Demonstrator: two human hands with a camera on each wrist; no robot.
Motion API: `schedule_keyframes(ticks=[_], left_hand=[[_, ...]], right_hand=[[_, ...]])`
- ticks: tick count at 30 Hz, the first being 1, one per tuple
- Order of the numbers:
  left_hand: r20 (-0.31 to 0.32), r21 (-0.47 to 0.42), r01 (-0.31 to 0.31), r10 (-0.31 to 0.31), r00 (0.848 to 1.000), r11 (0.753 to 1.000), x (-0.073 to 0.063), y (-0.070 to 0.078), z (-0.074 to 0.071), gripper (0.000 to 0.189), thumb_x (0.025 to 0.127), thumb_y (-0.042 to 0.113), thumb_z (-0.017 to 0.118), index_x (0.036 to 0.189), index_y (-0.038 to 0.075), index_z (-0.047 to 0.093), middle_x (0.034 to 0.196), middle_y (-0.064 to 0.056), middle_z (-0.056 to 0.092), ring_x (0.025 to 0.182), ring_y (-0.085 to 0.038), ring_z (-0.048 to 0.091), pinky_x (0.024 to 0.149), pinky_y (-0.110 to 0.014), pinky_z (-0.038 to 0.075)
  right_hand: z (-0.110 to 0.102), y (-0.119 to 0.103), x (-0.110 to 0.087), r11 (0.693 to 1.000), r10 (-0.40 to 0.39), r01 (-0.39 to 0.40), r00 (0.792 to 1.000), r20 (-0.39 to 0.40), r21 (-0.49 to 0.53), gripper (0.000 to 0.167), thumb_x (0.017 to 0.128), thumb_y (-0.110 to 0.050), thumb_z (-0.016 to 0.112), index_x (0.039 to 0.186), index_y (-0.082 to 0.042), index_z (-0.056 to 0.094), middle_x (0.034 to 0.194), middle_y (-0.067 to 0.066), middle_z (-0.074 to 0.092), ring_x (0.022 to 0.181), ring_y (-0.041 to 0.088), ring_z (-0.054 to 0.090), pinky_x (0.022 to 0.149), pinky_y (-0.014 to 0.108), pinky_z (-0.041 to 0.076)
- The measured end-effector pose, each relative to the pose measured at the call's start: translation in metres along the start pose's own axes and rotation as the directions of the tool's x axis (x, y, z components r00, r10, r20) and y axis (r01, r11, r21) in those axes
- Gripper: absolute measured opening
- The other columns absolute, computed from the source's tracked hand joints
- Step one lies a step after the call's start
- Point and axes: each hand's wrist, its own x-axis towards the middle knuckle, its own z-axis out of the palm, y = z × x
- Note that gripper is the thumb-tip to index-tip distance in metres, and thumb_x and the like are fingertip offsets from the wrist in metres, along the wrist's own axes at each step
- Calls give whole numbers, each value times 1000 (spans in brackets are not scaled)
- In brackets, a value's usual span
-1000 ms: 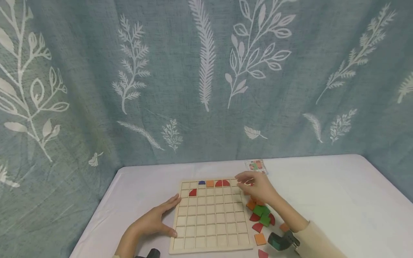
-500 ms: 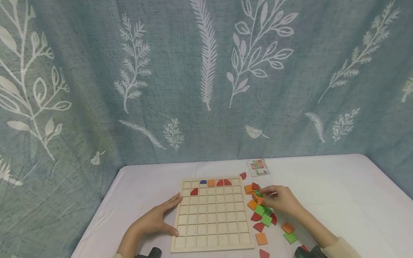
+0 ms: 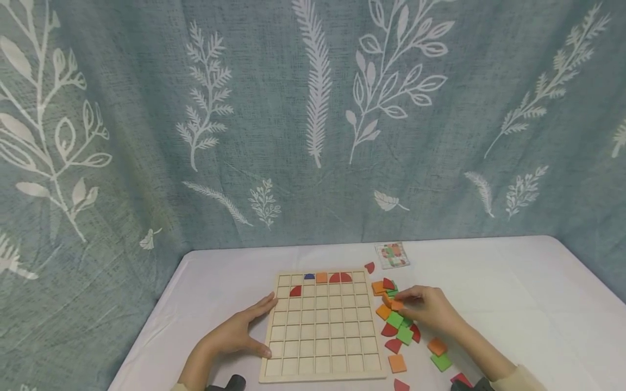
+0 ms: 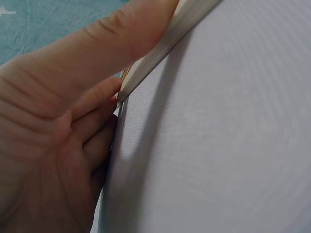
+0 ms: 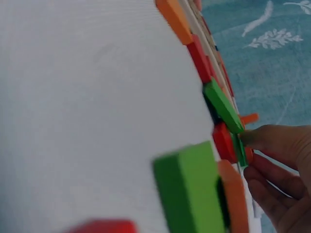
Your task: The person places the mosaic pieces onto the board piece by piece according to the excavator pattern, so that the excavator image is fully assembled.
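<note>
A wooden grid board lies on the table, with a blue half-round tile, an orange square tile and red quarter-round tiles in its top row. One more red quarter-round sits in the second row. My left hand rests along the board's left edge, thumb and fingers spread and touching it. Right of the board, my right hand reaches into a loose pile of tiles, pinching an orange square tile between thumb and fingertips. In the right wrist view, a green tile lies beside those fingers.
Green tiles, red tiles and orange tiles are scattered down the board's right side. A picture card lies at the back, near a single red tile. A leaf-patterned curtain hangs behind the white table.
My right hand has moved from the board's top right corner to the tile pile, where its fingers close on an orange tile. The left hand has stayed at the board's edge.
</note>
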Motion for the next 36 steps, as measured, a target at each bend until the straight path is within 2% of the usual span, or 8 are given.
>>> schedule_keyframes(ticks=[4,7,16,22,27,30,32,36], left_hand=[[0,-4,0,0,1000,1000,1,-1,1,105,55,31,85,143,6,33,153,-13,17,138,-42,12,108,-61,14],[0,-11,5,-5,1000,1000,1,-1,0,105,55,31,85,143,6,34,153,-13,17,138,-42,11,108,-61,13],[-5,-13,-6,6,1000,1000,0,0,0,105,54,30,85,142,5,34,152,-14,17,138,-42,12,108,-61,13],[-5,-14,3,-3,1000,1000,1,1,1,106,53,31,85,142,5,34,152,-14,17,137,-43,12,108,-61,13],[-5,-4,6,-6,1000,1000,0,1,1,106,54,32,85,142,5,34,152,-14,18,137,-43,12,108,-61,13],[-4,-4,8,-8,1000,1000,0,1,1,105,54,32,85,142,5,34,152,-14,18,137,-43,13,108,-61,14],[-7,-3,9,-9,1000,1000,1,1,1,106,53,32,85,142,5,34,152,-14,18,138,-42,13,108,-61,14],[-6,1,13,-13,1000,1000,1,2,0,106,53,32,85,142,5,34,152,-14,19,137,-42,13,108,-61,14]], right_hand=[[-4,-1,-1,1000,16,-16,999,-30,7,18,77,-15,73,95,-12,72,94,-1,70,88,18,65,77,29,55],[-7,-2,-2,999,-1,2,1000,-27,41,18,78,-13,72,96,-9,71,93,1,70,87,19,65,76,28,55],[3,-12,8,988,-139,145,987,-83,61,18,78,-22,74,94,-13,71,92,-4,68,85,13,64,76,30,55],[21,-35,23,970,-209,216,975,-70,108,20,79,-20,73,97,-12,71,93,-1,69,82,14,65,72,31,56],[45,-53,38,931,-337,346,937,-91,117,17,79,-19,72,94,-10,72,92,-2,69,83,13,64,70,29,56],[59,-62,48,908,-390,398,917,-79,131,17,79,-18,72,93,-9,72,92,-2,69,86,13,63,72,27,55],[67,-68,54,900,-406,408,913,-48,154,17,80,-16,72,94,-8,72,94,1,69,88,15,63,75,26,55],[81,-82,65,905,-403,395,915,20,155,19,79,-14,72,96,-7,72,94,3,70,89,17,64,78,23,53]])
